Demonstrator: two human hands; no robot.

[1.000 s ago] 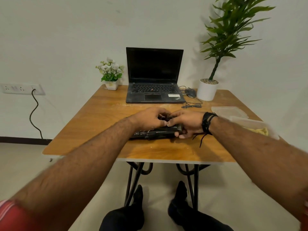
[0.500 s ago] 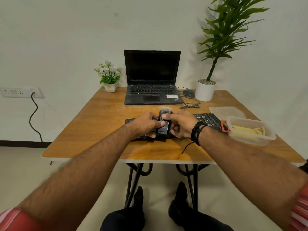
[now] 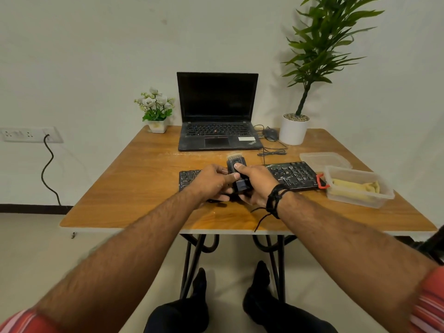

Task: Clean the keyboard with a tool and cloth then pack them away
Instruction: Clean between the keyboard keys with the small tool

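The cleaning tool (image 3: pixel 236 173) is held upright-tilted above the keyboard (image 3: pixel 292 175), which lies crosswise on the surface (image 3: pixel 149 179). The tool's long axis runs away from the person — bristles at the far end. Both hands grip it: left hand (image 3: pixel 212 182) fingers curl around the lower body; the right hand (image 3: pixel 255 183) pinches it, thumb on top. The keys lie directly beneath — tip the bristles downward.

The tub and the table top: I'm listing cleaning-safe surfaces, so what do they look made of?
Tub: translucent, slightly frosted plastic; the yellow cloth shows through its wall. Table top: wood or wood-look laminate, semi-gloss; grain pattern and a soft sheen, with a pale edge band suggesting laminate.
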